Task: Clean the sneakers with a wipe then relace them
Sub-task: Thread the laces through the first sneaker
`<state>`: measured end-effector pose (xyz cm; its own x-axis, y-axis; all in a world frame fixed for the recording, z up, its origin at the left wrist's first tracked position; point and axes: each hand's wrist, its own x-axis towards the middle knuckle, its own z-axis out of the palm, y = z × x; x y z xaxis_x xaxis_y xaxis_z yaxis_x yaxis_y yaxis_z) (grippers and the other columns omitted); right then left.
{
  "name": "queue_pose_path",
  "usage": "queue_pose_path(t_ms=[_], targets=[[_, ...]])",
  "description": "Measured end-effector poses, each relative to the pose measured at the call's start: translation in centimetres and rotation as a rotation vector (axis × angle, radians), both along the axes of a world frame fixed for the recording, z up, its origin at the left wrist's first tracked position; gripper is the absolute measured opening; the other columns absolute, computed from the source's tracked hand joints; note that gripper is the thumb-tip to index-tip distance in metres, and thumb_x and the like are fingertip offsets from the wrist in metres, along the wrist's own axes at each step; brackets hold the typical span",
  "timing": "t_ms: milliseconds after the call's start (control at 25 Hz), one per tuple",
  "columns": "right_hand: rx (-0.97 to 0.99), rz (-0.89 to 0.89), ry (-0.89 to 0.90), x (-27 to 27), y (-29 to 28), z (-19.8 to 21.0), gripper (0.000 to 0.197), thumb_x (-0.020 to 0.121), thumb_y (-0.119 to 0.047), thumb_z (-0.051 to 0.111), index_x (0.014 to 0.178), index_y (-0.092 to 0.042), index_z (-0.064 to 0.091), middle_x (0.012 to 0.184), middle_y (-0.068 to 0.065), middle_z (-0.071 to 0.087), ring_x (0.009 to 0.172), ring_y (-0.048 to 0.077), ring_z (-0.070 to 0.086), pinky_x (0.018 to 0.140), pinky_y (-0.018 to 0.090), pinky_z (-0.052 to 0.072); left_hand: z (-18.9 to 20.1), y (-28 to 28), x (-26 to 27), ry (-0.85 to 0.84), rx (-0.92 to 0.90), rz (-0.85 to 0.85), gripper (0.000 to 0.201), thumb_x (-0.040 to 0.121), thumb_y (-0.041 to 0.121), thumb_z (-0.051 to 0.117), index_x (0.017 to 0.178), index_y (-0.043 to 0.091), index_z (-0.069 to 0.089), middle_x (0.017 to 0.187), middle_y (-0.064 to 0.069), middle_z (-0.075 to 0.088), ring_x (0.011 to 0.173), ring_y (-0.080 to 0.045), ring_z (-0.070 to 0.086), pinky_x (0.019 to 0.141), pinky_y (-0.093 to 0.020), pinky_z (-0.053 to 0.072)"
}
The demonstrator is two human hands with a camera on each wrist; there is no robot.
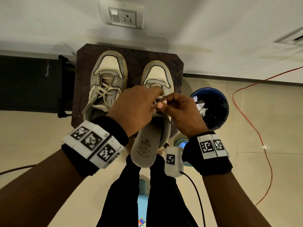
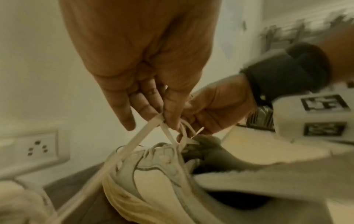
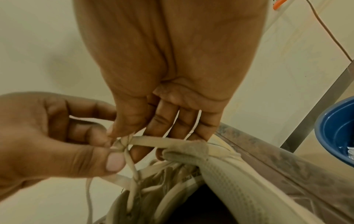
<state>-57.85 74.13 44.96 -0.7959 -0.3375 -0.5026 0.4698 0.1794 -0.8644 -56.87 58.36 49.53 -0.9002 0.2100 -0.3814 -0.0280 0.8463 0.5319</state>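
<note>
Two worn white and grey sneakers stand on a dark stool (image 1: 177, 66). The left sneaker (image 1: 107, 74) is laced loosely. Over the right sneaker (image 1: 158, 74) both hands meet at its cream lace (image 3: 153, 141). My left hand (image 1: 136, 105) pinches the lace between thumb and fingers, seen from the right wrist view as the left hand (image 3: 57, 136) at the knot. My right hand (image 1: 178, 108) pinches the other strand; in the left wrist view the right hand (image 2: 210, 109) sits behind the lace (image 2: 141, 133). A grey insole (image 1: 146, 145) sticks out of the right sneaker's heel.
A blue bucket (image 1: 224, 99) holding crumpled white wipes stands on the floor right of the stool. An orange cable (image 1: 255, 128) runs across the tiles at the right. A wall socket (image 1: 123, 18) is above the stool. My black-clad legs (image 1: 147, 194) are below.
</note>
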Motion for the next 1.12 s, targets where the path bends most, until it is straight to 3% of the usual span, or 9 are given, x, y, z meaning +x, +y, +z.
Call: queue_pose_path(t_ms=[120, 240, 320, 400, 520, 680, 880, 1000, 1120], targets=[[-0.012, 0.012, 0.018, -0.1, 0.0, -0.1, 0.005, 0.081, -0.003, 0.067, 0.084, -0.006, 0.065, 0.079, 0.003, 0.07, 0.076, 0.013, 0.069, 0.075, 0.025, 0.055, 0.4, 0.8, -0.1, 0.008, -0.292, -0.272, 0.04, 0.095, 0.02, 0.051, 0.134, 0.015, 0.043, 0.125, -0.009, 0.051, 0.103, -0.024, 0.057, 0.083, -0.035, 0.047], [-0.003, 0.041, 0.044, 0.0, -0.1, 0.1, 0.008, 0.079, 0.001, 0.069, 0.083, -0.005, 0.066, 0.08, 0.002, 0.07, 0.075, 0.009, 0.069, 0.072, 0.019, 0.054, 0.4, 1.0, 0.2, -0.058, -0.392, -0.282, 0.022, 0.097, 0.019, 0.048, 0.116, 0.011, 0.054, 0.113, -0.011, 0.046, 0.084, -0.025, 0.054, 0.071, -0.033, 0.041], [0.012, 0.053, 0.05, 0.0, -0.2, 0.2, 0.009, 0.077, 0.0, 0.071, 0.082, -0.006, 0.067, 0.079, 0.002, 0.071, 0.074, 0.009, 0.069, 0.071, 0.019, 0.054, 0.5, 0.8, 0.1, -0.107, -0.391, -0.21, 0.016, 0.095, 0.02, 0.052, 0.107, 0.011, 0.058, 0.09, -0.006, 0.043, 0.074, -0.021, 0.046, 0.066, -0.031, 0.038], [0.02, 0.061, 0.054, -0.1, 0.0, 0.1, 0.011, 0.075, 0.0, 0.073, 0.083, -0.005, 0.067, 0.081, 0.005, 0.072, 0.078, 0.015, 0.071, 0.075, 0.025, 0.056, 0.7, 0.6, -0.3, -0.124, -0.359, -0.144, 0.019, 0.091, 0.029, 0.06, 0.1, 0.012, 0.061, 0.078, -0.001, 0.039, 0.072, -0.019, 0.046, 0.065, -0.031, 0.038], [0.055, 0.075, 0.088, 0.0, 0.2, -0.1, 0.011, 0.076, -0.001, 0.074, 0.083, -0.006, 0.067, 0.083, 0.007, 0.072, 0.079, 0.018, 0.07, 0.076, 0.025, 0.056, 0.8, -0.2, -0.5, -0.162, -0.19, -0.022, 0.032, 0.079, 0.041, 0.072, 0.095, 0.014, 0.066, 0.078, 0.001, 0.056, 0.073, -0.018, 0.055, 0.066, -0.031, 0.044], [0.079, 0.079, 0.097, 0.0, 0.1, 0.1, 0.012, 0.074, -0.003, 0.075, 0.08, -0.01, 0.068, 0.078, -0.001, 0.071, 0.073, 0.009, 0.068, 0.07, 0.018, 0.053, 0.9, -1.8, -0.6, -0.311, 0.171, 0.182, 0.017, 0.079, 0.032, 0.073, 0.088, 0.018, 0.074, 0.068, 0.005, 0.069, 0.064, -0.009, 0.066, 0.068, -0.03, 0.055], [0.114, 0.064, 0.143, 0.2, -0.2, 0.2, 0.01, 0.074, -0.009, 0.076, 0.08, -0.013, 0.07, 0.078, -0.003, 0.071, 0.072, 0.008, 0.068, 0.068, 0.019, 0.053, 0.4, -2.4, -0.3, -0.374, 0.326, 0.478, 0.016, 0.071, 0.028, 0.08, 0.076, 0.013, 0.075, 0.066, -0.002, 0.073, 0.065, -0.016, 0.072, 0.074, -0.038, 0.06], [0.205, 0.05, 0.179, 0.3, 0.3, -0.1, 0.007, 0.076, -0.015, 0.076, 0.082, -0.017, 0.073, 0.079, -0.002, 0.073, 0.075, 0.01, 0.068, 0.071, 0.024, 0.055, -0.2, -2.7, 0.1, -0.404, 0.366, 0.654, 0.012, 0.077, 0.019, 0.077, 0.072, 0.008, 0.072, 0.069, -0.007, 0.073, 0.069, -0.024, 0.072, 0.074, -0.04, 0.06], [0.392, 0.007, 0.181, 0.6, 1.8, -1.2, 0.005, 0.077, -0.018, 0.076, 0.076, -0.019, 0.071, 0.07, -0.002, 0.07, 0.065, 0.01, 0.065, 0.064, 0.027, 0.053, -1.1, -4.0, 0.9, -0.32, 0.133, 0.56, 0.015, 0.081, 0.025, 0.072, 0.07, 0.015, 0.072, 0.069, 0.001, 0.07, 0.064, -0.014, 0.067, 0.062, -0.025, 0.05]])
